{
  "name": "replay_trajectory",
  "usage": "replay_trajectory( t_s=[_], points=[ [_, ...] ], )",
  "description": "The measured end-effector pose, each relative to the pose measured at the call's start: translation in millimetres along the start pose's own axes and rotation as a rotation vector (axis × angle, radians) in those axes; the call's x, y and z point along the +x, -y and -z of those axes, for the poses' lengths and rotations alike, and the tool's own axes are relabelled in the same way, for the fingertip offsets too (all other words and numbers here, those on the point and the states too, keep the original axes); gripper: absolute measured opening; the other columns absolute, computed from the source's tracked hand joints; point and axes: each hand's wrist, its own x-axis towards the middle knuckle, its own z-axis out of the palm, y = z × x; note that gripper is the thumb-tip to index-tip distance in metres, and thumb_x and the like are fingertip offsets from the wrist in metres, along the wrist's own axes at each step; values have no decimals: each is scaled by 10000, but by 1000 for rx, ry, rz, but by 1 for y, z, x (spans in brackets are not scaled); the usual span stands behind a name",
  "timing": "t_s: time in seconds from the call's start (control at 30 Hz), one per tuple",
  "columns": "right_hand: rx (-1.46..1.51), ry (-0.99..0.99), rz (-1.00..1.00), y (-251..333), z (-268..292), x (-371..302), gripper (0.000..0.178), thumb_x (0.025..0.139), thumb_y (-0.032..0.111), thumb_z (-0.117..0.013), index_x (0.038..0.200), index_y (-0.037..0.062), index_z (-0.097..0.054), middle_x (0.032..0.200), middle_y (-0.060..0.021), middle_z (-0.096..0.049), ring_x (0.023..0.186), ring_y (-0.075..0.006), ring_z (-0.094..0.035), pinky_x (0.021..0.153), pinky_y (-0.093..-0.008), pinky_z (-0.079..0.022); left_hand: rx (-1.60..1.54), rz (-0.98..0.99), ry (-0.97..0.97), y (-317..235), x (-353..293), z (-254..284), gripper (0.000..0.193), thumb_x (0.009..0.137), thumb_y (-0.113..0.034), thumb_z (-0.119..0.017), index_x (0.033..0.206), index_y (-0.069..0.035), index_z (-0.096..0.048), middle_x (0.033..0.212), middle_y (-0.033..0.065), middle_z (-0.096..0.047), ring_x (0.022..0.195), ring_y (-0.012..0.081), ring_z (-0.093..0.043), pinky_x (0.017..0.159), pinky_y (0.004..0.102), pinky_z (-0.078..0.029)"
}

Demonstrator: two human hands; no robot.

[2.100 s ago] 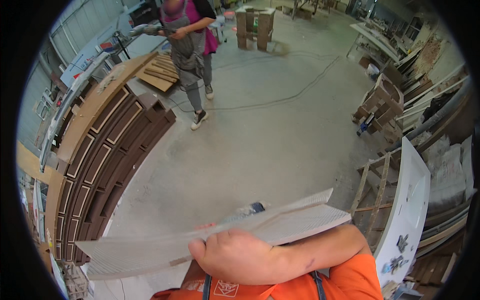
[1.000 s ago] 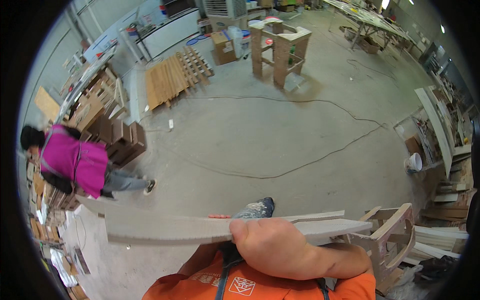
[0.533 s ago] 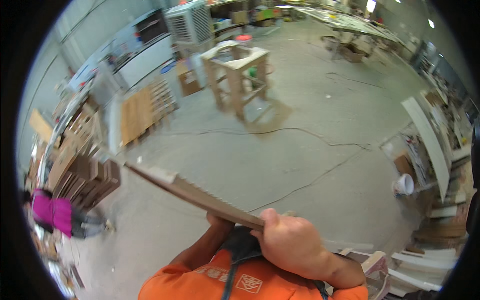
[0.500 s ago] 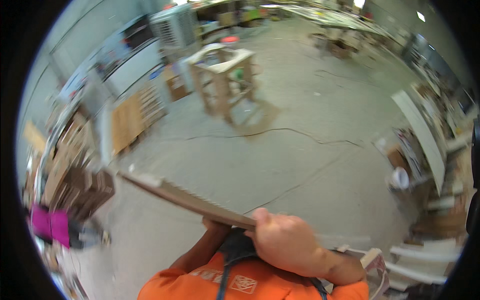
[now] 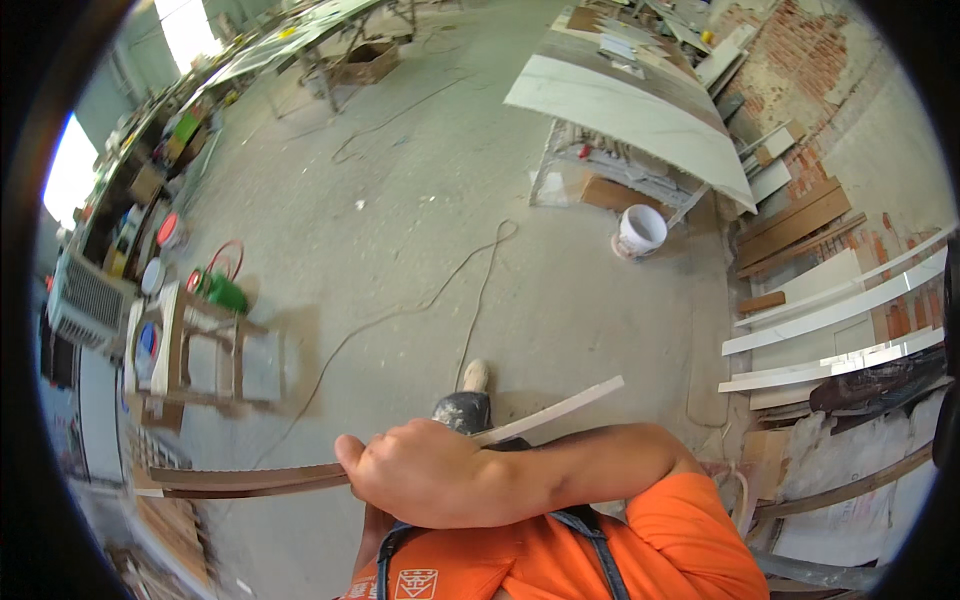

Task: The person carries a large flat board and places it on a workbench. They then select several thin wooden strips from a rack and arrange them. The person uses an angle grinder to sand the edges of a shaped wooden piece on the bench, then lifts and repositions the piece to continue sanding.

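Boards [image 5: 250, 481], thin, brown-edged: held crosswise in front of the body, long ends out to the left. Strip [image 5: 555, 407], pale: slants up to the right from behind the wrist (whether part of the boards, the hand hides). Right hand [image 5: 425, 472]: knuckles up, fingers curled in a firm grasp on the boards, thumb toward the left. Left hand: hidden; its fingers cannot be told. Shoe [image 5: 477, 375]: on the floor ahead. Cord [image 5: 432, 302]: looped on the floor, one strand running close to the shoe. Frame [image 5: 172, 335], wooden: upright, off to the left. Bucket [image 5: 640, 232], white: ahead, right. Handling, as judged: load best level, both ends watched, left end given room by the frame, foot set clear of the cord.
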Motion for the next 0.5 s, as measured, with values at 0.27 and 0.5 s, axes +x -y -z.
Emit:
replay_trajectory(
  t_s=[0.27,0.5],
  points=[
    [-25,-5,-315,-234,109,38,428,874,304,-697,1031,-69,-556,582,-117,-642,547,-274,-702,468,-360,-538,81,156,77,72,155,-243,544,977,-523,-382,1330,-167,-594,1356,127,-604,1241,358,-565,1060,575,-433],
    [-55,-103,-526,-458,164,25,440,871,288,-721,1014,-88,-543,552,-129,-610,547,-305,-699,472,-374,-540,136,241,186,174,273,-410,588,985,-533,-370,1434,-176,-499,1449,110,-532,1322,338,-496,1111,547,-387]
  ],
)
